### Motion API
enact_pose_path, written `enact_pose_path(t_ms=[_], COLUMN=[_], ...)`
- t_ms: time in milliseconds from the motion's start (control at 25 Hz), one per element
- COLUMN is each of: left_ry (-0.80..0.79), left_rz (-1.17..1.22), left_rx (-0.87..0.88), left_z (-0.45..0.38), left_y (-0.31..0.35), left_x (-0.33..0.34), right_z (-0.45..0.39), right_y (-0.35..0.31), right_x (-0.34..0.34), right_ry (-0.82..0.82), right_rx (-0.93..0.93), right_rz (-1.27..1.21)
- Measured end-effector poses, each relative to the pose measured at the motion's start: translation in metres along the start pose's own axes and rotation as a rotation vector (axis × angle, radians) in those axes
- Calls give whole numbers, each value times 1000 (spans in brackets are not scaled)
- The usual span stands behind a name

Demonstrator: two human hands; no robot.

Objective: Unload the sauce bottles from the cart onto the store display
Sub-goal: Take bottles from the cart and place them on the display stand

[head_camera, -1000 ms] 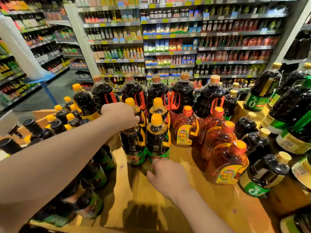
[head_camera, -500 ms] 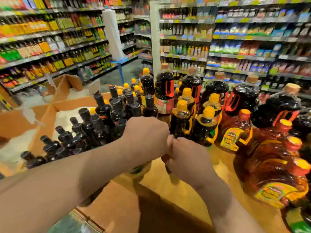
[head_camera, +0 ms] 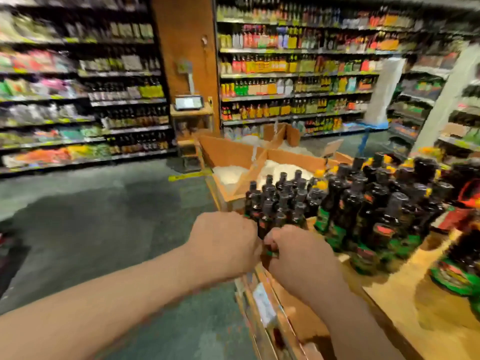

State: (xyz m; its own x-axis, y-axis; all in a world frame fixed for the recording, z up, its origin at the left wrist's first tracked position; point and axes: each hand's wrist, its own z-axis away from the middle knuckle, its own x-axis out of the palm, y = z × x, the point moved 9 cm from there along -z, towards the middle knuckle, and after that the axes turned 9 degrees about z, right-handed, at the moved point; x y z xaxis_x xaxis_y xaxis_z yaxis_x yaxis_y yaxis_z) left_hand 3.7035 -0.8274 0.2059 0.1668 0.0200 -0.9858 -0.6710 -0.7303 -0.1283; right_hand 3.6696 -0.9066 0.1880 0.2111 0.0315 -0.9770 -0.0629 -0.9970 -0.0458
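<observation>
Both hands (head_camera: pixel 262 245) grip upright bottle (head_camera: pixel 262 226) (blurry), cap up.

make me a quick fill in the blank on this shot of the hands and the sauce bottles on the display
1. Both hands, the left hand and the right hand, meet at the near ____ of the wooden display.
2. The small dark bottles just beyond the hands have ____ caps.
3. The compartments of the wooden bin behind those bottles hold something ____ in colour.
4. The floor to the left of the display is dark ____.

Missing words: edge; black; white; green
</observation>
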Motion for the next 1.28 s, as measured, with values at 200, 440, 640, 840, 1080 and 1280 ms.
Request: enact_pose_path(t_ms=[200,440,640,840,1080,1280], left_ry=[-35,-90,-142,-181,-141,-183], left_rz=[-17,-63,-26,-28,-65,-99], left_rx=[-384,-813,-1177,-1572,-2097,-2365], left_z=[157,376,540,675,830,906], left_y=[-133,-234,-268,-275,-255,-202], left_x=[8,14,21,17,-1,14], right_z=[-5,70,156,231,311,375], right_y=[-194,-416,-562,-676,-779,-813], right_x=[19,26,23,23,26,38], right_ry=[-49,-52,-136,-224,-244,-305], right_rx=[-371,-786,-1165,-1497,-1869,-2076], right_rz=[-119,-223,-301,-364,-389,-364])
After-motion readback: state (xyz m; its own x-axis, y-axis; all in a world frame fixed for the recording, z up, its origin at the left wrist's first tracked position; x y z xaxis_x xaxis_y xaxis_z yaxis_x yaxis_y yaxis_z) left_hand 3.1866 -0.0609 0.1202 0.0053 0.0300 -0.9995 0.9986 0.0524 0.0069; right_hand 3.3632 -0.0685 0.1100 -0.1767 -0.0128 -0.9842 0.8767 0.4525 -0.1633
